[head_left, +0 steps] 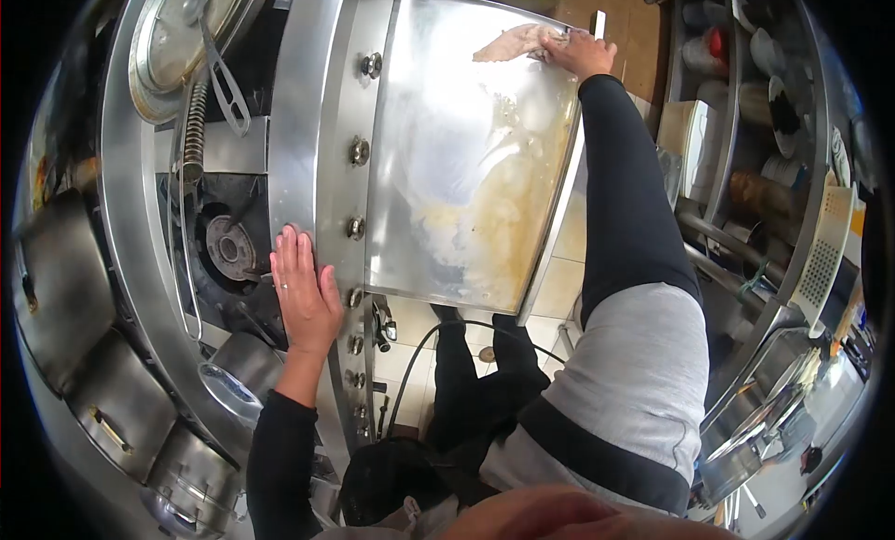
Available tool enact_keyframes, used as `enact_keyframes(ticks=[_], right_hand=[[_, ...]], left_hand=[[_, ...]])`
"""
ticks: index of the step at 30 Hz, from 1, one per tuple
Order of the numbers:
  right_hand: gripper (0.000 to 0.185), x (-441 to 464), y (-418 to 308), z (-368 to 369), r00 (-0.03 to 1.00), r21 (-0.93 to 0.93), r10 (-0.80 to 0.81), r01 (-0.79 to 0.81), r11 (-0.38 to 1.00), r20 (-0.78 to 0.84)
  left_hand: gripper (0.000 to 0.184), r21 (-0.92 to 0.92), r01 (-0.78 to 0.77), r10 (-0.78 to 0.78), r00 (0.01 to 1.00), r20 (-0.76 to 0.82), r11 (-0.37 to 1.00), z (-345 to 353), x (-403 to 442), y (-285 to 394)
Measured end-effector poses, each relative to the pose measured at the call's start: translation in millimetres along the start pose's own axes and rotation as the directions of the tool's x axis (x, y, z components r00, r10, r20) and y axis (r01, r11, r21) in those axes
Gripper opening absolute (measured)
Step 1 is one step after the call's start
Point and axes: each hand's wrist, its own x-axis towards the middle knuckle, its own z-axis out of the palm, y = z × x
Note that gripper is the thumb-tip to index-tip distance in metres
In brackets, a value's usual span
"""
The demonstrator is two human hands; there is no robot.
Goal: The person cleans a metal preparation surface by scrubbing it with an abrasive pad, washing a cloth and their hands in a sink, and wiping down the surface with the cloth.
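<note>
My right hand (580,54) is closed on a crumpled, pinkish-beige cloth (513,42), pressed to the far right part of a shiny metal panel (447,149). The panel lies open like a lowered oven door, with wet streaks and yellow-brown stains on its right and near parts. My left hand (306,288) rests flat on the steel front edge of the stove (303,181), fingers stretched out and a ring on one of them. It holds nothing. A row of knobs (357,150) runs between that hand and the panel.
A burner (230,246) sits left of my left hand. Beyond it are a pot lid (172,46), a slotted utensil (222,83) and steel pots. Shelves with dishes and a perforated tray (825,251) stand at right. A black hose (410,372) curves near my legs.
</note>
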Motion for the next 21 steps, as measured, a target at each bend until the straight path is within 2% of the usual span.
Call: enact_keyframes(ticks=[4, 7, 10, 13, 16, 17, 20, 21], right_hand=[[0.095, -9, 12, -28, 0.994, -0.077, -0.016, 0.025, 0.997, 0.107], [0.087, -3, 22, -26, 0.976, -0.034, -0.07, 0.078, 0.996, 0.205], [0.064, 16, 29, -10, 0.941, -0.03, -0.127, 0.143, 0.989, 0.315], [0.037, 8, 36, 5, 0.979, -0.093, -0.198, 0.193, 0.977, -0.056], [0.024, 3, 56, 33, 0.904, -0.146, -0.364, 0.338, 0.93, -0.226], [0.023, 17, 59, 34, 0.893, -0.12, -0.41, 0.393, 0.912, -0.186], [0.025, 36, 52, 15, 0.854, -0.07, -0.464, 0.461, 0.885, -0.237], [0.028, 43, 53, 19, 0.85, -0.141, -0.483, 0.463, 0.875, -0.207]], left_hand=[[0.056, 0.008, -0.005, 0.005, 1.0, -0.007, 1.0, 0, 0, 0], [0.056, 0.006, -0.005, 0.005, 1.0, -0.007, 1.0, 1, 0, 1], [0.057, 0.011, -0.011, 0.011, 1.0, -0.004, 1.0, 1, 0, -1], [0.055, 0.014, -0.008, 0.008, 1.0, -0.008, 1.0, 0, 2, 0], [0.055, 0.011, -0.007, 0.007, 1.0, 0.0, 1.0, -1, 1, 2], [0.056, 0.012, -0.006, 0.006, 1.0, -0.002, 1.0, 0, 2, 1], [0.057, 0.02, -0.01, 0.01, 1.0, -0.004, 1.0, 0, 2, 1], [0.057, 0.022, -0.011, 0.011, 1.0, -0.005, 1.0, 1, 2, 2]])
